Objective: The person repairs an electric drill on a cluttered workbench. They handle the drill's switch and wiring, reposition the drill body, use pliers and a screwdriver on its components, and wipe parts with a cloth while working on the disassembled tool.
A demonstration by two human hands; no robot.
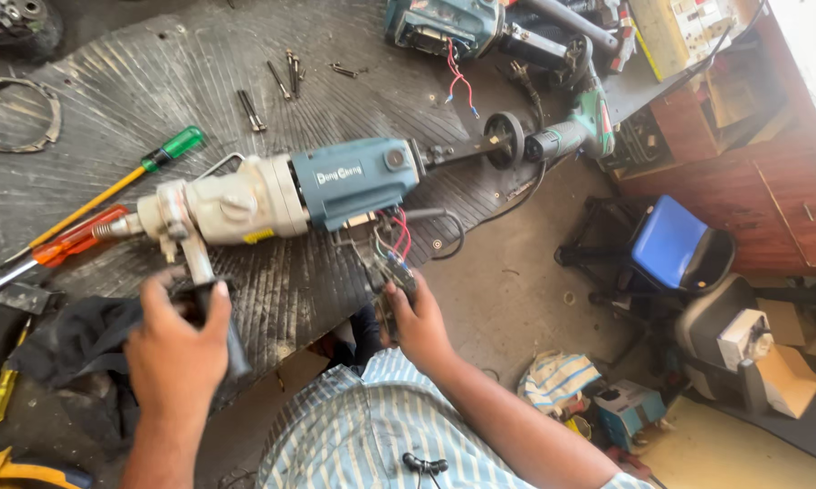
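1. Here, my left hand (174,349) has its grip wrapped around the black side handle (216,317) that sticks out from the front end of the big drill (281,195).
2. My right hand (419,326) pinches the small switch block (399,272) hanging under the drill's blue rear housing, with red and dark wires (397,237) running up from it into the drill body.
3. The drill lies on its side across the ribbed black mat (154,100) that covers the bench, cream gearbox toward my left hand, blue housing toward my right.
4. Just beyond the drill's nose lie a green-handled screwdriver (109,192) and an orange-handled one (55,249), both pointing away from the drill.
5. Behind the drill, farther up the mat, loose bolts (272,86) are scattered.
6. Off the drill's rear end sits a green angle grinder (575,131), and past that another blue power tool (444,25).
7. Beside the handle, nearer me, a dark cloth (77,340) is bunched against my left hand.
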